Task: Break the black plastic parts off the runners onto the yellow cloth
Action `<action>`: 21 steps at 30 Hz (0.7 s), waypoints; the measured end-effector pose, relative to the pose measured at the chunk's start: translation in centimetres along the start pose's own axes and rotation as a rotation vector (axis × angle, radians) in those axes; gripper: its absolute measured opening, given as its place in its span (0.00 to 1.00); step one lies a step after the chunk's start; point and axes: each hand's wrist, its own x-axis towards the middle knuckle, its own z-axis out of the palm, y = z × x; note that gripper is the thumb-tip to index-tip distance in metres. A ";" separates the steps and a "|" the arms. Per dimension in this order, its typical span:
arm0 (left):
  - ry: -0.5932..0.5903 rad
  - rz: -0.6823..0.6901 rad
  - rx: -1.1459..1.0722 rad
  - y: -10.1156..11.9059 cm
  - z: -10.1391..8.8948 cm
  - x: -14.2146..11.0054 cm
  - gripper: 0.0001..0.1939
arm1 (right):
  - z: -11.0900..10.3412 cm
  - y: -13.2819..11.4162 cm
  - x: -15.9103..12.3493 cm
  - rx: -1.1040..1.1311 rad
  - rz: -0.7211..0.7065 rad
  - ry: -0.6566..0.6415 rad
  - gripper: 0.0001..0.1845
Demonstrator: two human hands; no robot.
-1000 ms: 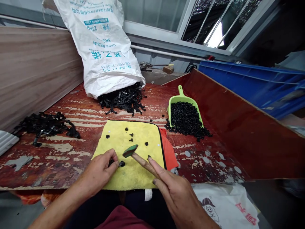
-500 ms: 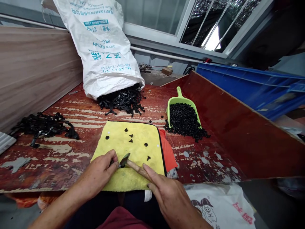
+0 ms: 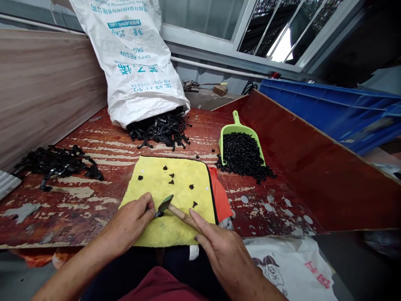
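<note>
My right hand grips the wooden handle of a small hammer, whose green head rests just above a small black part. My left hand pinches that black part against the yellow cloth at its near left side. Several loose small black studs lie farther back on the cloth.
A green scoop full of black studs stands to the right, with more spilled in front. A white sack spills black plastic parts at the back. Another pile of black parts lies left. Raised wooden boards wall both sides.
The hammer head came down from above the cloth onto the part held by my left hand, then stays close over it. My left hand keeps its place.
</note>
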 end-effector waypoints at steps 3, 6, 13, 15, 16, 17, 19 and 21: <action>-0.001 -0.011 0.008 0.0 0.0 0.0 0.08 | -0.1 0.1 -0.2 0.014 -0.013 0.025 0.31; 0.004 -0.002 0.007 -0.1 0.1 0.0 0.08 | 0.4 0.2 -0.4 0.037 -0.013 0.003 0.30; -0.008 -0.016 0.005 0.2 0.0 -0.1 0.09 | -0.4 0.5 -0.2 0.187 0.128 -0.032 0.31; -0.018 -0.012 -0.004 0.2 0.0 -0.1 0.11 | -1.0 0.6 -0.4 0.219 0.161 -0.022 0.30; -0.018 -0.004 -0.020 0.1 0.0 0.0 0.11 | -1.3 0.7 -0.6 0.234 0.174 -0.026 0.29; -0.016 0.006 -0.040 0.1 0.0 0.0 0.11 | -1.4 0.8 -0.7 0.253 0.187 -0.028 0.29; -0.007 0.025 -0.091 -0.1 -0.2 0.1 0.12 | -1.7 0.9 -1.0 0.299 0.218 -0.023 0.28; -0.012 0.024 -0.168 -0.2 -0.4 0.0 0.13 | -2.0 1.0 -1.2 0.342 0.244 -0.005 0.28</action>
